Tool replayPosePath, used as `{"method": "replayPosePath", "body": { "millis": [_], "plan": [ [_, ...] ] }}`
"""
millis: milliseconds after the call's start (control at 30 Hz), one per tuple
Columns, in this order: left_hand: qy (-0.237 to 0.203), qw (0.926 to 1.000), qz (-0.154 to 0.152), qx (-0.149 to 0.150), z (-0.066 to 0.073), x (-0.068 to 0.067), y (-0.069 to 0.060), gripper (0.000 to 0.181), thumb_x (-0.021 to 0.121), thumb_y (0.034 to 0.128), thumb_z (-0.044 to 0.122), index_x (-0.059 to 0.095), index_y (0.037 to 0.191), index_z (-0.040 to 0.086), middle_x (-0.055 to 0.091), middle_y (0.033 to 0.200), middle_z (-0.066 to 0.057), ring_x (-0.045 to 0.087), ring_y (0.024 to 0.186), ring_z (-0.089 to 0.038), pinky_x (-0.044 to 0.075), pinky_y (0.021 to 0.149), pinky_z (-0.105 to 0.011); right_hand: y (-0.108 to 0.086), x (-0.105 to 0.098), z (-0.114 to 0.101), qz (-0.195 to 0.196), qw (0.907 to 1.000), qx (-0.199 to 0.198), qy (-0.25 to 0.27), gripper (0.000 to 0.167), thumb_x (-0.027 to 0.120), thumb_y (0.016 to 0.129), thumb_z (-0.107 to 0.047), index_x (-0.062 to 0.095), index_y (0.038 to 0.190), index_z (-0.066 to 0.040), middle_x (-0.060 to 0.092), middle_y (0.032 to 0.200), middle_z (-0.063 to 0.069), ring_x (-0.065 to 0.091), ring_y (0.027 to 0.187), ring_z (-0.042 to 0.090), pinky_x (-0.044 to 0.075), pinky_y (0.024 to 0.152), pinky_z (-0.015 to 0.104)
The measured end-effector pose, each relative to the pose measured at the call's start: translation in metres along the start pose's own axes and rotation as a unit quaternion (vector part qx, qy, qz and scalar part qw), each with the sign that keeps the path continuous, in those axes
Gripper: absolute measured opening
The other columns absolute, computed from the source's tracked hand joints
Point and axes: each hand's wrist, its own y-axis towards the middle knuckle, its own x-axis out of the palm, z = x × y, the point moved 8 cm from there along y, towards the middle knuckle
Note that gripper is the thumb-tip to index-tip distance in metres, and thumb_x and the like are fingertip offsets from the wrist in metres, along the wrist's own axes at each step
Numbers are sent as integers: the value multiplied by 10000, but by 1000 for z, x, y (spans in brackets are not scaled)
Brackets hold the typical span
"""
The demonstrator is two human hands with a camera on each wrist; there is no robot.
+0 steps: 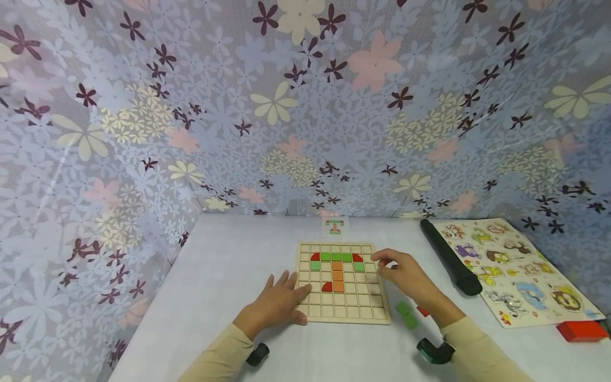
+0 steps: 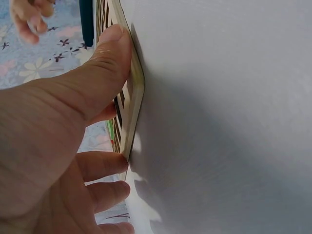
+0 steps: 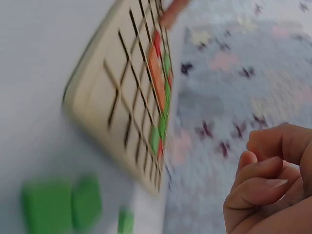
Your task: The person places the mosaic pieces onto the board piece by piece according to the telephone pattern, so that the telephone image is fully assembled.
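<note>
A square wooden grid board (image 1: 353, 313) lies on the table with colored pieces in its cells. Across its upper part runs a green row (image 1: 336, 256) with a red rounded piece at each end. An orange column (image 1: 338, 276) comes down from it, and beside its foot sits another red rounded piece (image 1: 326, 287). My left hand (image 1: 277, 305) rests at the board's left edge, fingers spread, thumb and fingertips touching the rim. Over the board's right edge hovers my right hand (image 1: 406, 273), fingers loosely bent, with nothing visible between them.
Loose green squares (image 1: 407, 315) and a red piece (image 1: 422, 311) lie right of the board. A small pattern card (image 1: 335, 227) is behind it. Farther right are a black microphone-like object (image 1: 448, 254), an animal picture board (image 1: 515, 265) and a red block (image 1: 581, 331).
</note>
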Motion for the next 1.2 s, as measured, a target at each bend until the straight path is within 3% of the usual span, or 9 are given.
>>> {"method": "replayPosePath", "body": {
  "millis": [133, 267, 367, 467, 633, 767, 967, 1200],
  "plan": [
    [-8, 10000, -39, -14, -1, 1, 1, 816, 760, 784, 550, 524, 1507, 255, 366, 1609, -215, 289, 1510, -425, 245, 1160, -683, -25, -40, 16, 371, 9989, 242, -148, 340, 656, 991, -147, 622, 1312, -39, 595, 1089, 136, 606, 879, 287, 500, 712, 377],
    [-15, 9999, -100, -59, -3, 2, 1, 817, 758, 790, 552, 518, 1512, 254, 354, 1616, -210, 283, 1518, -403, 236, 1164, -682, -46, -62, 39, 392, 9967, 648, -307, 497, 689, 983, -249, 541, 1413, -48, 584, 1149, 144, 618, 898, 246, 474, 670, 357],
    [-16, 9999, -124, -74, -3, 4, 2, 817, 751, 797, 554, 510, 1517, 255, 346, 1621, -204, 276, 1523, -391, 227, 1168, -682, -59, -66, 60, 326, 9938, 1062, -33, 632, 723, 957, -263, 454, 1484, -40, 566, 1217, 181, 577, 818, 210, 457, 608, 345],
    [-19, 9999, -139, -67, -3, 5, 3, 820, 742, 798, 562, 503, 1522, 261, 342, 1625, -198, 273, 1526, -387, 224, 1169, -683, -69, -62, 81, 201, 9888, 1360, 588, 708, 744, 940, -219, 394, 1526, -31, 535, 1303, 214, 548, 768, 210, 427, 557, 335],
    [-39, 9998, -172, -104, -3, 5, 3, 823, 744, 795, 559, 502, 1523, 262, 342, 1627, -193, 274, 1526, -383, 223, 1170, -681, -79, -51, 108, -76, 9765, 1802, 1177, 766, 764, 926, -231, 367, 1555, -48, 508, 1393, 193, 522, 787, 196, 425, 599, 343],
    [0, 9999, -122, -98, -3, 2, 2, 816, 750, 797, 550, 508, 1518, 255, 348, 1622, -200, 283, 1522, -388, 232, 1166, -683, -79, -49, 116, -140, 9777, 1924, 834, 772, 790, 899, -267, 410, 1531, -37, 529, 1394, 182, 530, 854, 204, 445, 652, 346],
    [29, 9999, -99, -58, -2, 2, 0, 817, 750, 793, 555, 511, 1515, 257, 356, 1616, -208, 293, 1515, -400, 246, 1160, -682, -75, -43, 115, -210, 9849, 1707, -201, 667, 845, 829, -236, 573, 1393, -3, 619, 1206, 119, 531, 1004, 202, 480, 752, 318],
    [64, 9999, -83, -60, -2, 4, 2, 817, 746, 795, 564, 506, 1517, 267, 358, 1618, -200, 294, 1513, -407, 252, 1157, -683, -69, -37, 111, -184, 9815, 1565, -1083, 416, 842, 807, -169, 699, 1171, -27, 657, 1033, 43, 557, 932, 188, 458, 788, 354]
  ]
}}
